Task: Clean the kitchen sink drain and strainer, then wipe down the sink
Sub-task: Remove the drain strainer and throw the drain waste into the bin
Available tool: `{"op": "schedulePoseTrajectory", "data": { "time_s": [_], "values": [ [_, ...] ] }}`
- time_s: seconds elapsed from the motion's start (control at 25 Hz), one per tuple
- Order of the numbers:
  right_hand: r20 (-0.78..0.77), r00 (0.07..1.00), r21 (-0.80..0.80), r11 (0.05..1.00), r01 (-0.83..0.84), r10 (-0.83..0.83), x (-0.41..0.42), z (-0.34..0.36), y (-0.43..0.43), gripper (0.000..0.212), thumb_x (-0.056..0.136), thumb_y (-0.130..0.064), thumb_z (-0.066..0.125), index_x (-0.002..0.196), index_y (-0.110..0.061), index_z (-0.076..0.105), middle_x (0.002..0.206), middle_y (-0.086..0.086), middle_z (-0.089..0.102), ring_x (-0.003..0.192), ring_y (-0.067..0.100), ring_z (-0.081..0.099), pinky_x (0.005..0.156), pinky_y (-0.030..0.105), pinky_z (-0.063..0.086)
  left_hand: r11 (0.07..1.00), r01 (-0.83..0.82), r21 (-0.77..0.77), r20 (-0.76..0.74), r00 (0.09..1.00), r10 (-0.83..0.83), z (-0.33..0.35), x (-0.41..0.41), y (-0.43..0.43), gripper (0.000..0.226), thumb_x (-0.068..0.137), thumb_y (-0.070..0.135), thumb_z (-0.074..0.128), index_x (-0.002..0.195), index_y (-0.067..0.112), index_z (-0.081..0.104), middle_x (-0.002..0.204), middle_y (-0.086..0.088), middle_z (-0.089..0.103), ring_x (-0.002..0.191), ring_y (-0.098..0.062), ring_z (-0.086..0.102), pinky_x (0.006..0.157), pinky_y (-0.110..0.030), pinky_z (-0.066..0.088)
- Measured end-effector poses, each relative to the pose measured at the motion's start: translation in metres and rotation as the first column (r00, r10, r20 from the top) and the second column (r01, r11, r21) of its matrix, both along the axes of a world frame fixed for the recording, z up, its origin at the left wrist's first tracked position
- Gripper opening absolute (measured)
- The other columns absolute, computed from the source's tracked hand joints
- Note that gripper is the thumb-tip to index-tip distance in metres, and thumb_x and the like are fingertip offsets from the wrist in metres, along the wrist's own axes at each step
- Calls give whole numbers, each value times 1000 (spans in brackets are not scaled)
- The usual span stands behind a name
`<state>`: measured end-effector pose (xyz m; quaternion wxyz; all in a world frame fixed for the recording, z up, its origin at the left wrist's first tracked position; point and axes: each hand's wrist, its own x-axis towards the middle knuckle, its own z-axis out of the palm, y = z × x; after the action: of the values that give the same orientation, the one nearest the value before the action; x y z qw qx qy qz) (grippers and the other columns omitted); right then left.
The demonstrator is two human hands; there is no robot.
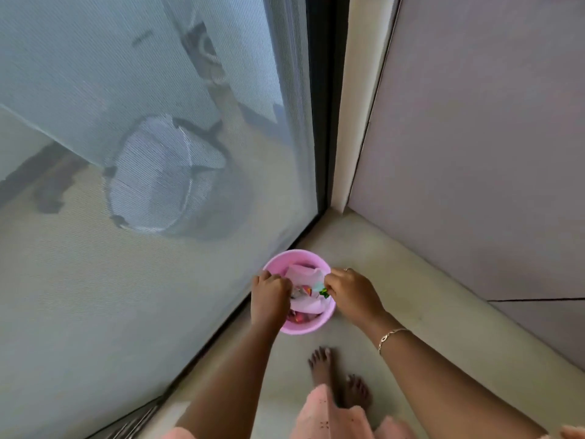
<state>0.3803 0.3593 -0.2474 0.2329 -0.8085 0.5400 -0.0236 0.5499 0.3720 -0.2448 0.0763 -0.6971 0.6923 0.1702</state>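
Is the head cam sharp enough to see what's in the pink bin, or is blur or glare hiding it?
Head view: the pink bin and both hands, left and right, are slightly soft, contents indistinct; no glare there; wide-angle bends the door frame; the mesh screen hazes everything behind it.

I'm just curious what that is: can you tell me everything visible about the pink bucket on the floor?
The pink bucket is small, round and looks like plastic. It stands upright on the pale floor beside the screen door's track. A pinkish bag and colourful scraps fill it. The left hand reaches in over its left rim; the right hand pinches the bag at its right rim.
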Motion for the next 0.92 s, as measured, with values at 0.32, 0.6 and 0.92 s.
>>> {"op": "schedulePoseTrajectory", "data": {
  "time_s": [0.32, 0.6, 0.92],
  "values": [
    [-138, 970, -75, 975, -210, 198, 20, -170, -21, 30, 58, -18, 35, 43, -18, 60, 44, -4, 57, 42, 13, 58, 34, 14, 37, 998, -23, 52, 79, 997, 19, -158, 0, -9, 20, 86, 17, 48, 86, 17, 68, 94, -1, 69, 94, -26, 51, 83, -32, 33],
    [-191, 960, 57, 978, -199, 206, 31, -219, -37, 27, 23, -19, 84, 36, -12, 61, 38, 3, 58, 39, 16, 59, 33, 12, 36, 976, 9, 216, 82, 996, -28, -215, -2, -21, 30, 89, 14, 47, 114, 21, 61, 123, 0, 58, 109, -24, 44, 89, -34, 33],
    [63, 998, 154, 988, 1, -11, 2, -142, -38, 30, 78, 3, 47, 101, -3, 64, 106, 15, 66, 97, 33, 60, 76, 37, 52, 975, 62, 214, 156, 983, -97, -124, -5, -17, 55, 91, 22, 44, 143, 19, 26, 138, -5, 41, 125, -27, 34, 101, -36, 29]
  ]
}}
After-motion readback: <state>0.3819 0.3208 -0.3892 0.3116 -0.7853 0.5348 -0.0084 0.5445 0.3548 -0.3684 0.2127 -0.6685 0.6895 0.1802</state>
